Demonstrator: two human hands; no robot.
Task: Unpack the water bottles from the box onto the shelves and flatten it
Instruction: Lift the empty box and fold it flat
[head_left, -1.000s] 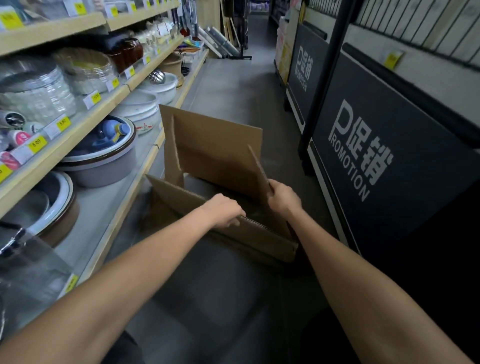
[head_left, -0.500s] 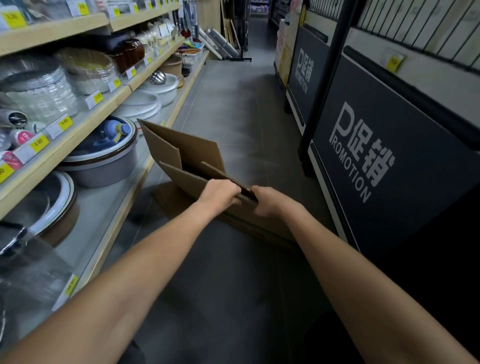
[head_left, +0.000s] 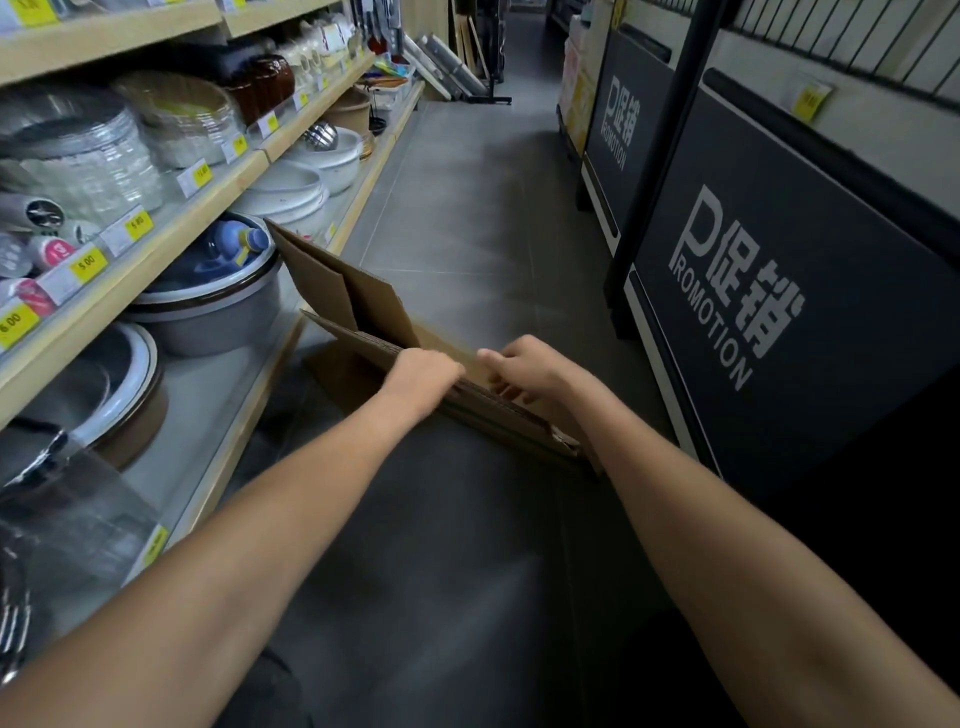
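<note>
Box (head_left: 363, 306): brown corrugated cardboard, empty, collapsed nearly flat, lying on the aisle floor (head_left: 467, 208) beside the bottom shelf (head_left: 228, 395). Unpacking appears done; only final flattening is left. Left hand (head_left: 421, 371) and right hand (head_left: 530, 369) both have fingers curled over its near folded edge, pressing.

Shop aisle, shelves (head_left: 171, 234) of tableware, yellow price tags (head_left: 89, 264), promotion signs (head_left: 737, 291)
</note>
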